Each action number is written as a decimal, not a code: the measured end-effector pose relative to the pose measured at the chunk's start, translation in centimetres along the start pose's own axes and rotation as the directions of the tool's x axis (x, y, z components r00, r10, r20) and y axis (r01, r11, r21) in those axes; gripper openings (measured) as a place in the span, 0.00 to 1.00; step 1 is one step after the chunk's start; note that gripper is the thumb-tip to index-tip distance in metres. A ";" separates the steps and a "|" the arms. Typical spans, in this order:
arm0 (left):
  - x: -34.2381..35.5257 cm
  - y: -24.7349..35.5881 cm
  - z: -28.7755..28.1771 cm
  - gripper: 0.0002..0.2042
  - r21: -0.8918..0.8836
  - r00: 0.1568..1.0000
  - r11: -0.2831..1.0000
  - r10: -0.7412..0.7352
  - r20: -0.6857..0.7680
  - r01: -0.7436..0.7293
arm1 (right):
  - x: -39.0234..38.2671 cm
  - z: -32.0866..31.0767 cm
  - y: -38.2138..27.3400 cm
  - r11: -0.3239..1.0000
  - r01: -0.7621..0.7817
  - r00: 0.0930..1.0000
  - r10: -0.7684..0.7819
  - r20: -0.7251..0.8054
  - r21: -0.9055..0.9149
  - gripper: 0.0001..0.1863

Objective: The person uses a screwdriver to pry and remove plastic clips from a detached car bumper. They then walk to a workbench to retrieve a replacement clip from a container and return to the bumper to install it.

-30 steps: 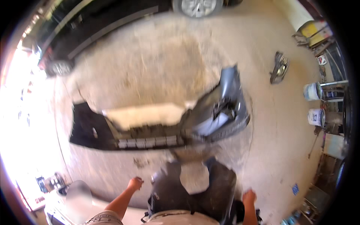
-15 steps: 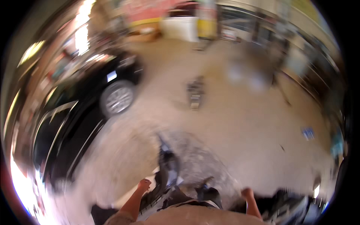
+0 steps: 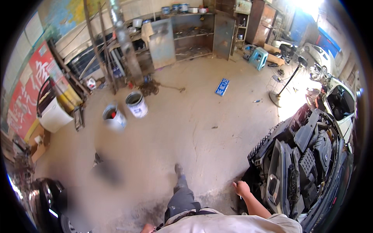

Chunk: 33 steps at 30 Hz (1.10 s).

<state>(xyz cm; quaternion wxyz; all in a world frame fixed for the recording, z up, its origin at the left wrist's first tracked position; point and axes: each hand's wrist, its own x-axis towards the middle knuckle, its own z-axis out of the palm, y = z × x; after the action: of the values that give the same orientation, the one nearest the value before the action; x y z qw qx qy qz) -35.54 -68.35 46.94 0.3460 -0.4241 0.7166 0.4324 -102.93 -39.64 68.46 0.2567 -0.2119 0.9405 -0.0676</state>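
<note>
My right hand (image 3: 241, 188) hangs low, fingers curled, with a small pale item by them that I cannot make out. It is beside a car front (image 3: 307, 167) with the bumper off and engine exposed. Only part of my left hand (image 3: 148, 228) shows at the bottom edge, fingers mostly hidden. My dark-trousered leg (image 3: 180, 196) steps out over the concrete floor.
Two white buckets (image 3: 136, 108), a metal cabinet (image 3: 163, 44), red signboard (image 3: 23, 112), loose door panel (image 3: 52, 118) and blue plate (image 3: 222, 87) are ahead. At right are a stool (image 3: 258, 58), fan stand (image 3: 287, 87) and white car (image 3: 338, 103). A black car (image 3: 44, 202) is lower left.
My view has swung right, away from the loose bumper toward the cabinet and engine bay. My left hand has dropped mostly out of view; my right hand is now beside the engine bay.
</note>
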 end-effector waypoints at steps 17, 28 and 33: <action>33.3 53.1 -75.5 0.11 -0.342 0.730 0.819 0.130 -0.671 -0.460 | 21.3 4.1 -1.4 0.571 -0.775 0.542 0.821 -0.177 0.271 0.31; 42.7 60.2 -67.6 0.16 0.150 0.976 0.982 0.079 0.201 -0.111 | 66.3 -22.8 -3.1 0.769 -0.419 0.899 0.426 0.101 0.483 0.22; 44.9 64.1 -69.0 0.17 -0.061 0.967 0.981 -0.171 0.190 0.186 | 84.5 -39.8 -7.7 0.520 -0.302 0.878 0.478 0.021 0.799 0.15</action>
<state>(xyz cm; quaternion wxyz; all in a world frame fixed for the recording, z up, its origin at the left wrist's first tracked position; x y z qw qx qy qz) -120.61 -128.09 55.80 0.4315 -0.4583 0.6229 0.4645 -186.25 -82.42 66.05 0.2348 0.1468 0.8585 -0.4316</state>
